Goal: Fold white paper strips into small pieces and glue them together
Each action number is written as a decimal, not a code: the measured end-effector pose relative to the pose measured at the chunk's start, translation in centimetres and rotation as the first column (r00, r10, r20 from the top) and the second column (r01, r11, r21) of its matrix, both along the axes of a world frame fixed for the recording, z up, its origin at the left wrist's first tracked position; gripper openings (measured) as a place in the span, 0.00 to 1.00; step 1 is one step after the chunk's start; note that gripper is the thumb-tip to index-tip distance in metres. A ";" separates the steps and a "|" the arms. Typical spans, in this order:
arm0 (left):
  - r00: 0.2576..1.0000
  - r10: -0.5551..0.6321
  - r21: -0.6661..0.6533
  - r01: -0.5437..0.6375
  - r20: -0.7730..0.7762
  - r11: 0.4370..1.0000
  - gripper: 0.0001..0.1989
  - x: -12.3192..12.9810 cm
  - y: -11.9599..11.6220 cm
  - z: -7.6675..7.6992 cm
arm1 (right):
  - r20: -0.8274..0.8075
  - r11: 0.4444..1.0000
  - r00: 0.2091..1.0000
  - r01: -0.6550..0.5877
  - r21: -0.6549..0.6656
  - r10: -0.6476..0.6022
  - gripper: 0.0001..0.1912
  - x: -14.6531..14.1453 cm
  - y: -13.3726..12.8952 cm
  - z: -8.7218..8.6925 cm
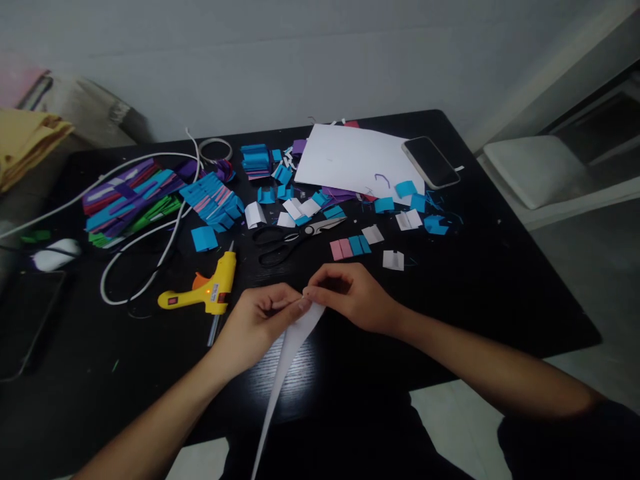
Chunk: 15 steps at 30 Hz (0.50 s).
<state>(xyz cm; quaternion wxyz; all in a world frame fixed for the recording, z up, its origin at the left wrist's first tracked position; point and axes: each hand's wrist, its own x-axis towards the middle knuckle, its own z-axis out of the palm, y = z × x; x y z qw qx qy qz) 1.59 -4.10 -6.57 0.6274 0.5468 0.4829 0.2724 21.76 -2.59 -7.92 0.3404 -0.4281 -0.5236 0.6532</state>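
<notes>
A long white paper strip [290,353] hangs down toward me over the near part of the table. At its top end, my left hand [263,320] pinches it between thumb and forefinger. My right hand [357,297] grips the same end, fingertips touching those of the left. Left of my left hand lies a yellow glue gun [215,287] with an orange trigger and a small lit light. Just beyond the hands rest black-handled scissors [287,240] and a row of pink and blue folded paper pieces [350,247].
White sheets [355,157] and a phone [431,162] lie at the back right. Bundles of coloured paper strips [133,197], a looping white cable [173,243] and a white computer mouse [56,255] are at the left. Small folded blue papers [385,205] are scattered between. A wall [280,73] stands behind.
</notes>
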 end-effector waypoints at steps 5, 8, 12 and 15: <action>0.996 -0.085 -0.120 0.082 -0.020 0.989 0.17 -0.6 0.5 0.2 | 0.014 0.988 0.989 0.143 0.060 -0.144 0.13 0.8 1.1 0.1; 0.996 -0.086 -0.196 0.077 -0.034 0.978 0.16 -2.1 1.4 0.8 | -0.032 0.962 0.964 0.266 0.054 -0.264 0.15 1.9 2.2 0.2; 0.994 -0.071 -0.154 0.059 -0.077 0.986 0.15 -4.9 2.9 2.0 | -0.133 0.911 0.904 0.411 0.020 -0.405 0.13 3.0 3.4 0.5; 0.978 0.190 -0.064 -0.196 -0.085 0.979 0.11 -6.1 3.5 3.0 | -0.206 0.897 0.874 0.435 -0.076 -0.441 0.11 3.5 3.8 0.7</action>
